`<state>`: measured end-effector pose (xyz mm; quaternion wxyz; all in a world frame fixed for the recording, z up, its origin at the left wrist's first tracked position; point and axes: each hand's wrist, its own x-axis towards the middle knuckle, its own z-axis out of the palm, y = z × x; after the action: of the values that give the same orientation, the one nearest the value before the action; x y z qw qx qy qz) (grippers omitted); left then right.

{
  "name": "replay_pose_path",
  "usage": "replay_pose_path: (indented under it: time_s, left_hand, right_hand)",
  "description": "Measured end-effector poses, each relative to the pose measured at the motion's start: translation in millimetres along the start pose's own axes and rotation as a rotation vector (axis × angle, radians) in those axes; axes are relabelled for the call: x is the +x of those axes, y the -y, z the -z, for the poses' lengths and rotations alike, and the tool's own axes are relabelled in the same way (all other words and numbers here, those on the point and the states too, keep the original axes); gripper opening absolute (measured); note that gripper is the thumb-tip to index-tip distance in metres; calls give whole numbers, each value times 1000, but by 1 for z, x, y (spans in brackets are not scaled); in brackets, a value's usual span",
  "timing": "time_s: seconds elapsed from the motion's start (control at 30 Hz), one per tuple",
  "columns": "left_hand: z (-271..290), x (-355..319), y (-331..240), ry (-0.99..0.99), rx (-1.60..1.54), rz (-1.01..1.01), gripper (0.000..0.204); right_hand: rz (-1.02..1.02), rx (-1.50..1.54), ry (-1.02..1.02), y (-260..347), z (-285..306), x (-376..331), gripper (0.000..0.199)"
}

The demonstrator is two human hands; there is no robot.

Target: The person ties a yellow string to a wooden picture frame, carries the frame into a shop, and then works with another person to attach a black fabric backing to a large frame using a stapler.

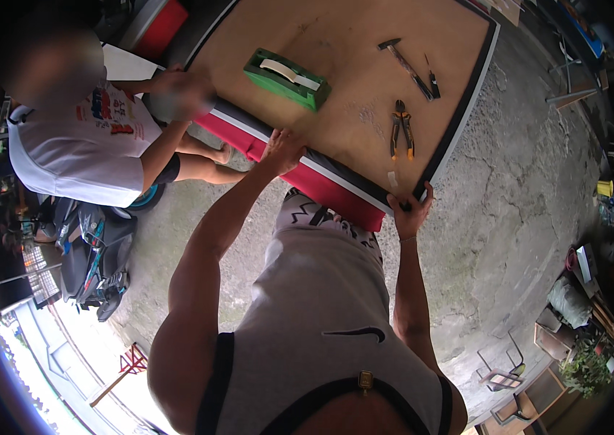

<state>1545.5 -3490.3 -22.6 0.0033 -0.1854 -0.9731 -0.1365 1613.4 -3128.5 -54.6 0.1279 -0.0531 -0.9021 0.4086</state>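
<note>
A brown tabletop [354, 134] with a black and white border fills the upper part of the head view. Red cloth [336, 196] runs along its near side. My left hand [283, 151] is closed over the near edge, its fingers on top of the border and its palm against the red cloth. At the near right corner, my right hand [410, 210] grips the border, thumb and fingers on either side of the corner. Pliers [400, 132] with black and orange handles lie a little beyond my right hand. Beside them is a small piece of clear tape [392, 178].
On the tabletop lie a green tape dispenser [287, 77], a hammer [406, 69] and a thin screwdriver [432, 78]. A person in a white shirt [79, 148] stands at the left, hands near the table edge. A motorcycle [93, 250] is parked behind them on cracked concrete.
</note>
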Motion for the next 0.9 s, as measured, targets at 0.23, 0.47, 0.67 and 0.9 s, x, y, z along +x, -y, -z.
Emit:
replay_pose_path:
  time_s: [0.23, 0.47, 0.67, 0.9]
  left_hand:
    - [-26, -2, -63, -192, -150, -90, 31]
    - [-40, 15, -134, -159, -234, -267, 25]
    - [-54, 30, -143, 54, -288, -237, 22]
    - [-47, 47, -136, 310, -346, -249, 16]
  right_hand:
    - [23, 39, -35, -8, -6, -1, 27]
    - [87, -123, -72, -1, -4, -3, 27]
    - [203, -291, -23, 18, 3, -10, 21]
    - [292, -286, 196, 18, 9, -4, 16]
